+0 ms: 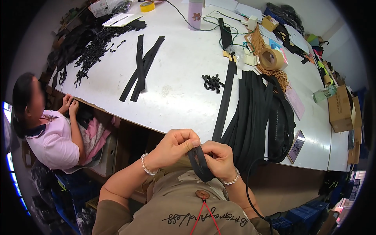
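Note:
In front of my chest, at the table's near edge, both hands hold a strip of black zipper tape (pixel 201 166). My left hand (pixel 174 145) pinches its upper end between thumb and fingers. Close beside it, my right hand (pixel 220 159) is closed on the same strip, which hangs in a loop between the two. Whether a small part sits between the fingertips is hidden. A thick bundle of long black zipper tapes (pixel 247 113) lies just beyond my right hand. One separate black strip (pixel 225 103) runs along the bundle's left side.
A small pile of black zipper pulls (pixel 212 82) lies mid-table. Crossed black strips (pixel 141 68) and a heap of small black pieces (pixel 96 49) lie left. A phone (pixel 296 146), tape roll (pixel 270 58) and purple bottle (pixel 195 15) rest on the table. A co-worker (pixel 55 133) sits left.

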The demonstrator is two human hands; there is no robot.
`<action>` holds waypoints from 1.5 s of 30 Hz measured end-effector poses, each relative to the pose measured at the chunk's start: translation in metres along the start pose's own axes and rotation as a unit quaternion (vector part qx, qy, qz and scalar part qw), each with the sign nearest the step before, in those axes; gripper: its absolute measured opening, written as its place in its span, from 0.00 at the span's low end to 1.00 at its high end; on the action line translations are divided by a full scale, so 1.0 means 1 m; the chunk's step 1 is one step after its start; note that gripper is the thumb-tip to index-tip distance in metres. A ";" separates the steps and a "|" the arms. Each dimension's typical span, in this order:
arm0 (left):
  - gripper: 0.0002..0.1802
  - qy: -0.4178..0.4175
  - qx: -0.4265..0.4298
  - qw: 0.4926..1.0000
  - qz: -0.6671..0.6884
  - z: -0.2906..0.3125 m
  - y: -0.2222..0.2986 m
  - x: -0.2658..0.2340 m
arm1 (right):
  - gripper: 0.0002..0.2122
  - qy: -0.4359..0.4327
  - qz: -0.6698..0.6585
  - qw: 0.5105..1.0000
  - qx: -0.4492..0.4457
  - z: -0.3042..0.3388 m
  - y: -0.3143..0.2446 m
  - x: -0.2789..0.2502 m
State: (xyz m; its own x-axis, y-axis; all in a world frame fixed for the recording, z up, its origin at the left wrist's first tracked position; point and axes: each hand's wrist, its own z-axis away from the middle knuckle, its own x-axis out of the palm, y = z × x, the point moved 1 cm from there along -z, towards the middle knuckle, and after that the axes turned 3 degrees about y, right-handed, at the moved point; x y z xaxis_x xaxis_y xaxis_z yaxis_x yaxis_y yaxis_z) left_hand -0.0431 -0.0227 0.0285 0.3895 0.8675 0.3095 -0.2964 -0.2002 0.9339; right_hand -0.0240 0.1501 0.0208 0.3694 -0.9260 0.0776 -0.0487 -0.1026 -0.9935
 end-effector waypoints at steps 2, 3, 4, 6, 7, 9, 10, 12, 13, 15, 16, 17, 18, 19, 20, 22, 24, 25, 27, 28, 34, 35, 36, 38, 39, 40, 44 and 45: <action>0.10 -0.004 -0.010 1.000 0.008 0.003 -0.001 -0.006 | 0.04 -0.018 0.016 1.000 -0.019 0.006 -0.002 0.002; 0.10 0.019 -0.019 1.000 0.000 0.002 -0.002 -0.013 | 0.04 -0.033 0.031 0.998 -0.040 0.009 -0.005 0.003; 0.10 0.039 -0.028 0.999 -0.008 0.003 -0.002 -0.019 | 0.06 -0.058 0.043 0.996 -0.054 0.012 -0.009 0.003; 0.09 0.043 -0.045 0.998 -0.006 0.007 0.003 -0.020 | 0.05 -0.070 0.048 0.995 -0.050 0.015 -0.010 0.003; 0.11 0.044 -0.060 0.997 -0.022 0.004 0.007 -0.022 | 0.05 -0.070 0.048 0.995 -0.050 0.016 -0.010 0.003; 0.13 0.045 -0.073 0.996 -0.038 0.001 0.003 -0.024 | 0.04 -0.009 -0.024 0.997 0.066 0.017 -0.003 0.004; 0.14 0.029 -0.106 0.993 0.044 -0.001 -0.005 -0.024 | 0.04 -0.010 -0.024 0.998 0.064 0.016 0.001 0.006; 0.15 0.013 -0.137 0.983 0.122 0.002 -0.013 -0.019 | 0.04 0.026 -0.030 0.999 0.020 0.014 0.014 0.010; 0.16 0.047 -0.123 0.972 0.193 0.002 -0.013 -0.007 | 0.04 0.026 -0.029 0.999 0.019 0.015 0.018 0.010; 0.14 0.055 -0.096 0.967 0.228 -0.001 -0.022 -0.003 | 0.04 0.061 -0.096 0.992 0.054 0.016 0.027 0.009; 0.14 0.056 -0.096 0.967 0.229 0.000 -0.022 0.002 | 0.04 0.060 -0.095 0.992 0.055 0.017 0.030 0.009; 0.12 0.077 -0.065 0.983 0.151 0.003 -0.019 0.007 | 0.04 0.067 -0.115 0.989 0.057 0.017 0.033 0.008; 0.10 0.097 -0.034 0.992 0.072 0.004 -0.018 0.010 | 0.04 0.074 -0.134 0.986 0.060 0.018 0.034 0.008; 0.09 0.094 -0.039 0.990 0.094 0.003 -0.019 0.010 | 0.04 0.072 -0.134 0.986 0.060 0.017 0.035 0.008; 0.09 0.096 -0.038 0.990 0.094 0.003 -0.020 0.010 | 0.04 0.076 -0.135 0.986 0.061 0.017 0.036 0.008; 0.11 0.103 -0.014 0.994 0.038 0.004 -0.020 0.011 | 0.04 0.080 -0.136 0.986 0.061 0.017 0.036 0.009; 0.11 0.107 -0.016 0.994 0.033 0.003 -0.018 0.011 | 0.04 0.081 -0.142 0.985 0.059 0.017 0.036 0.010; 0.11 0.113 -0.020 0.993 0.028 0.003 -0.018 0.011 | 0.04 0.080 -0.143 0.985 0.058 0.017 0.037 0.011; 0.11 0.117 -0.022 0.993 0.028 0.003 -0.019 0.010 | 0.04 0.070 -0.154 0.983 0.074 0.018 0.037 0.011; 0.11 0.120 -0.025 0.992 0.029 0.003 -0.020 0.010 | 0.04 0.069 -0.154 0.983 0.074 0.018 0.036 0.012; 0.11 0.119 -0.036 0.991 0.039 0.003 -0.023 0.009 | 0.03 0.076 -0.136 0.985 0.079 0.019 0.033 0.013; 0.11 0.119 -0.036 0.991 0.039 0.003 -0.023 0.009 | 0.03 0.074 -0.137 0.985 0.079 0.019 0.033 0.013; 0.11 0.118 -0.036 0.991 0.042 0.003 -0.023 0.009 | 0.03 0.072 -0.137 0.985 0.079 0.019 0.033 0.013; 0.11 0.116 -0.037 0.992 0.046 0.003 -0.023 0.009 | 0.03 0.072 -0.136 0.985 0.077 0.019 0.033 0.014; 0.11 0.115 -0.038 0.991 0.049 0.003 -0.024 0.008 | 0.03 0.071 -0.136 0.985 0.074 0.019 0.033 0.014; 0.11 0.115 -0.039 0.991 0.053 0.003 -0.024 0.008 | 0.03 0.071 -0.136 0.985 0.075 0.019 0.033 0.014; 0.11 0.112 -0.043 0.990 0.067 0.002 -0.026 0.008 | 0.03 0.072 -0.129 0.987 0.070 0.019 0.035 0.014; 0.12 0.112 -0.050 0.990 0.074 0.002 -0.026 0.008 | 0.03 0.072 -0.125 0.987 0.068 0.019 0.035 0.013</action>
State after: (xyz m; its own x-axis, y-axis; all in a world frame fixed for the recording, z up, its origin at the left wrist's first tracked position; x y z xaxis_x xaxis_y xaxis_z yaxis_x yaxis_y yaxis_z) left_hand -0.0303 -0.0112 0.0069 0.1356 0.9136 0.3834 -0.4255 -0.2957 0.8553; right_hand -0.0032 0.1410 -0.0143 0.2177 -0.9210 0.3230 0.1564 -0.2937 -0.9430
